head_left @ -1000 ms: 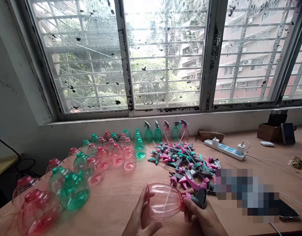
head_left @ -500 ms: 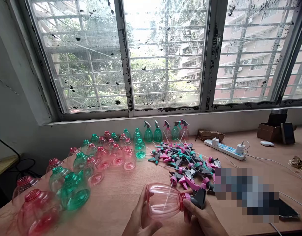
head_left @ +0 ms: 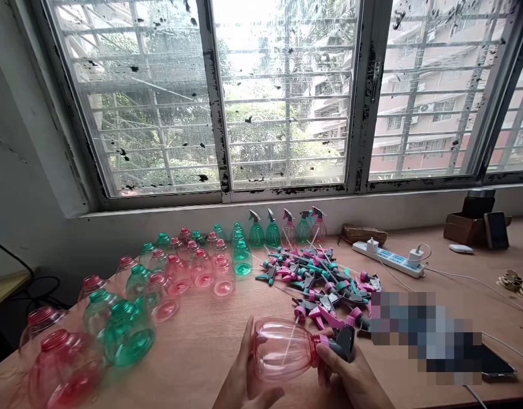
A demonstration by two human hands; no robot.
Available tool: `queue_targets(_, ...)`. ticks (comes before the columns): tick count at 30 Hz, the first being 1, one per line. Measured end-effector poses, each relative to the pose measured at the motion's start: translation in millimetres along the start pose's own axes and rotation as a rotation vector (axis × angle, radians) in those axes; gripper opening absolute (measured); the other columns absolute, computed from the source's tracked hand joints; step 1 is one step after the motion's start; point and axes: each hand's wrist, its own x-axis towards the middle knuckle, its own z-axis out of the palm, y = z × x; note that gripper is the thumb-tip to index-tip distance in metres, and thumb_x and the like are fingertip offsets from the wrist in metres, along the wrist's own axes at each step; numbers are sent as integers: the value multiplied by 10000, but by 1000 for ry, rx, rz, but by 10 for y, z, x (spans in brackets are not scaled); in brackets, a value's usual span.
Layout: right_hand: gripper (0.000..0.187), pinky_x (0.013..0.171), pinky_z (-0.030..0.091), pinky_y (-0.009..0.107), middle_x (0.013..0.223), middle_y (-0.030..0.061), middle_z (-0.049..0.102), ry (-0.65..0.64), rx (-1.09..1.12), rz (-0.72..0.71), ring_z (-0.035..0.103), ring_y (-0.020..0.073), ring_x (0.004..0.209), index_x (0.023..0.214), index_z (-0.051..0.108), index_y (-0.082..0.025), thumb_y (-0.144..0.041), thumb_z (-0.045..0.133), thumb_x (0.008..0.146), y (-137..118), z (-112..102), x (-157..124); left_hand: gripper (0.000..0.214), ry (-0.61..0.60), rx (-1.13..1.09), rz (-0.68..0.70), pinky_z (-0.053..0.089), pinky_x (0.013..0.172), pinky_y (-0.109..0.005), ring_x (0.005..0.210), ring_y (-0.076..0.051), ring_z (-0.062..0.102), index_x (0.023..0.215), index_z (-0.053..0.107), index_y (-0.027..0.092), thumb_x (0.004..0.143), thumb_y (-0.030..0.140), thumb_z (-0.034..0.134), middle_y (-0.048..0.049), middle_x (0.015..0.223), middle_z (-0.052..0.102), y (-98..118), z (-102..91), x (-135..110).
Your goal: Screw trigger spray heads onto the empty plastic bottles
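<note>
A clear pink spray bottle (head_left: 282, 347) lies on its side between my hands, its neck toward the right. My left hand (head_left: 248, 375) cups the base, with the thumb stretched along the near side. At the neck, the fingers of my right hand (head_left: 346, 369) are closed round the pink collar of a grey and pink trigger sprayer (head_left: 340, 343). The sprayer's thin tube shows inside the bottle. Just beyond my hands lies a pile of loose trigger sprayers (head_left: 325, 278) in pink, green and grey.
Several open pink bottles (head_left: 69, 369) and green bottles (head_left: 129, 335) stand on the left of the wooden table (head_left: 193, 346). A row of bottles with sprayers (head_left: 272, 230) lines the wall. To the right are a power strip (head_left: 389, 258), a phone (head_left: 497, 363) and a blurred patch.
Almost nothing differs. My left thumb has shifted slightly, and the view has moved a little; both hands stay on the bottle.
</note>
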Motion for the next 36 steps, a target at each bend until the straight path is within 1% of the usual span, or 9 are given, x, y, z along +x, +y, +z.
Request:
queue_targets(2,462,455,430,247,600,-18,702,5,7,1,602,138,446,924,631,-189,-572,830,756,-3,7,-3,1092,-1,-75,-11,321,1228,-517,1488,-386,402,1634,105,279,818,577,766,-147,1644,394,26,3,3)
queue_targets(6,479,444,410,240,581,-24,691,24,15,10,598,139,443,913,618,-191,-590,826,749,-26,29,-19,980,2,-58,-11,277,1251,-530,1512,-394,357,1588,306,266,791,563,793,-132,1652,394,47,4,18)
queue_targets(11,478,455,400,241,558,-38,676,27,-9,20,593,135,444,909,603,-198,-600,813,758,-23,15,-18,1010,1,17,-8,296,1236,-531,1451,-368,469,1619,176,332,828,558,762,-122,1621,446,8,-16,22)
queue_targets(17,509,461,395,244,595,-20,706,12,-8,39,597,138,453,942,605,-187,-601,824,742,-3,-1,-19,1091,-29,-31,-55,400,1188,-520,1446,-409,468,1624,191,257,777,608,783,-150,1571,520,101,-32,40)
queue_targets(23,488,470,387,243,573,-28,696,27,-23,22,597,134,453,923,602,-190,-602,808,762,-1,-8,-15,976,36,42,2,193,1283,-512,1546,-375,290,1584,325,288,780,570,800,-107,1666,378,94,-20,20)
queue_targets(25,493,465,391,247,569,-26,696,31,-18,19,592,136,444,926,599,-191,-607,806,761,4,-11,-11,997,31,34,-1,242,1267,-513,1538,-364,314,1608,247,307,805,566,779,-106,1670,369,84,-11,9)
queue_targets(30,483,458,398,249,576,-26,689,29,-5,21,603,147,448,929,610,-193,-599,810,760,11,-2,-12,1171,-24,0,-62,384,1187,-537,1396,-397,531,1635,119,251,756,642,786,-183,1527,548,169,-7,20)
queue_targets(33,497,440,393,244,583,-18,688,23,-9,29,600,151,442,930,629,-189,-605,822,739,12,4,-9,1118,-35,-45,-98,424,1169,-529,1382,-401,549,1619,215,251,747,631,801,-174,1524,563,226,-16,40)
queue_targets(36,480,425,392,238,595,-16,690,20,5,27,588,142,426,911,624,-193,-604,812,751,10,2,-2,998,15,75,-39,400,1198,-503,1431,-392,492,1571,362,275,741,542,848,-138,1561,534,208,-22,41)
